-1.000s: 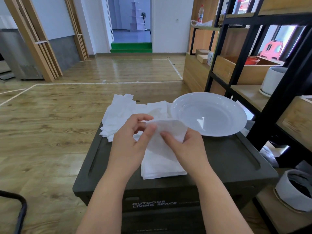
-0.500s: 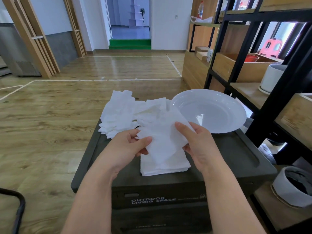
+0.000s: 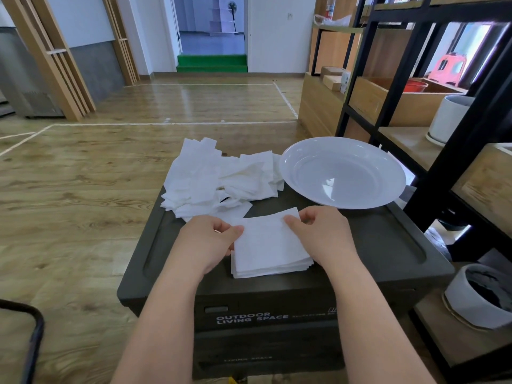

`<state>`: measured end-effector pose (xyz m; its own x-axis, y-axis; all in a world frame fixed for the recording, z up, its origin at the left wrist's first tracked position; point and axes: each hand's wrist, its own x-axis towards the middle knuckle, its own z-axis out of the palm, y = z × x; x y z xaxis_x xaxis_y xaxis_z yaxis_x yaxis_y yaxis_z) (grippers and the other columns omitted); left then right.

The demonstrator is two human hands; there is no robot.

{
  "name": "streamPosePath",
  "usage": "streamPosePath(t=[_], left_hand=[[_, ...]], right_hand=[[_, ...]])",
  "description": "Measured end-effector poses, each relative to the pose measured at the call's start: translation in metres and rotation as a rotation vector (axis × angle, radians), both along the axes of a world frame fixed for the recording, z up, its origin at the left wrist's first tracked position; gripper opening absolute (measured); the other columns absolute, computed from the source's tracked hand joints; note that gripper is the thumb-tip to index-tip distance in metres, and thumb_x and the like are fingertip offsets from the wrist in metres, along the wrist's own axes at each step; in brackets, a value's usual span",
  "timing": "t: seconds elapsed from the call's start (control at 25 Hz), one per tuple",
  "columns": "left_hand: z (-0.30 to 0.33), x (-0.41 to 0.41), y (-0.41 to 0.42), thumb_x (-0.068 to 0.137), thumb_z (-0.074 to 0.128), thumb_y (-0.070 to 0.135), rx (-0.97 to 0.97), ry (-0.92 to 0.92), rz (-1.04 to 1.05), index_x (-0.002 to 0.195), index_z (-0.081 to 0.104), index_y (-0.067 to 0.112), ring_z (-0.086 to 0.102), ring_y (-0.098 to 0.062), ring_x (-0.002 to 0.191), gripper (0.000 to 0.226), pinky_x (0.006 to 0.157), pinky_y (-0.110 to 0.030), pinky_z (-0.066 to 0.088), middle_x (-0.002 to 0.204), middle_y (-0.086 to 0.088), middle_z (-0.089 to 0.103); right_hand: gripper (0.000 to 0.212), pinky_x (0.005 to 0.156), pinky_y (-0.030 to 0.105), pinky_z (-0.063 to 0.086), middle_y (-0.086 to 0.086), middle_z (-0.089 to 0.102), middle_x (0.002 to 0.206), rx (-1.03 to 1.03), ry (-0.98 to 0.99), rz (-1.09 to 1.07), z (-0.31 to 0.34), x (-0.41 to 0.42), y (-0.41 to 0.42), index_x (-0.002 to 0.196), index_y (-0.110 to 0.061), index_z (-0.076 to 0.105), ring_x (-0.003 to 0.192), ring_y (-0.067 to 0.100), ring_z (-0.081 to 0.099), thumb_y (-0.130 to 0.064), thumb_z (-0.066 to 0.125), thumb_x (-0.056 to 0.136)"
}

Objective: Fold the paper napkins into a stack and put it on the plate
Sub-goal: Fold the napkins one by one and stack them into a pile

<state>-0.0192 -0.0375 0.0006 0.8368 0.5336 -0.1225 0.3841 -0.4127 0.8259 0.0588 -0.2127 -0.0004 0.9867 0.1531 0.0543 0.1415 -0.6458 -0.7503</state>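
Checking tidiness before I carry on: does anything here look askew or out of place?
The unfolded napkins lie in a rumpled heap, some hanging over the box's far-left edge. The folded stack is slightly fanned at its near edges. The plate looks fine.

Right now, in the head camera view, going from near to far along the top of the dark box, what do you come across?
Folded napkin stack, with the left hand and right hand pinching its top napkin → loose pile of unfolded napkins → far rim of the white plate, which sits to the right of the pile.
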Motion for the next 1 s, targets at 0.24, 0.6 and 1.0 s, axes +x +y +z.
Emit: streamPosePath(t=[0.24, 0.6, 1.0], left_hand=[[-0.008, 0.004, 0.0, 0.083, 0.065, 0.041, 0.163, 0.085, 0.025, 0.069, 0.067, 0.017, 0.064, -0.014, 0.07, 0.028, 0.054, -0.023, 0.041, 0.07, 0.001, 0.069], [0.006, -0.004, -0.009, 0.094, 0.019, 0.06, 0.594, 0.356, 0.067, 0.073, 0.05, 0.01, 0.054, -0.025, 0.079, 0.062, 0.061, -0.03, 0.037, 0.077, -0.004, 0.051], [0.008, -0.001, -0.038, 0.093, 0.022, 0.062, 0.692, 0.417, -0.034, 0.072, 0.046, 0.016, 0.044, -0.017, 0.067, 0.056, 0.047, -0.027, 0.026, 0.065, 0.002, 0.041]], right_hand=[[0.027, 0.048, 0.016, 0.029, -0.011, 0.056, 0.067, -0.188, -0.053, -0.053, -0.005, 0.001, 0.003, 0.065, -0.026, 0.056, 0.057, 0.002, 0.047, -0.042, 0.063, 0.085], [0.03, 0.046, 0.021, 0.028, -0.005, 0.056, 0.068, -0.263, -0.013, -0.115, 0.003, -0.002, -0.006, 0.075, -0.017, 0.057, 0.058, 0.005, 0.047, -0.039, 0.048, 0.094], [0.029, 0.045, 0.023, 0.028, -0.002, 0.057, 0.077, -0.401, 0.085, 0.015, 0.005, -0.014, 0.008, 0.087, -0.015, 0.058, 0.063, 0.011, 0.049, -0.041, 0.046, 0.092]])
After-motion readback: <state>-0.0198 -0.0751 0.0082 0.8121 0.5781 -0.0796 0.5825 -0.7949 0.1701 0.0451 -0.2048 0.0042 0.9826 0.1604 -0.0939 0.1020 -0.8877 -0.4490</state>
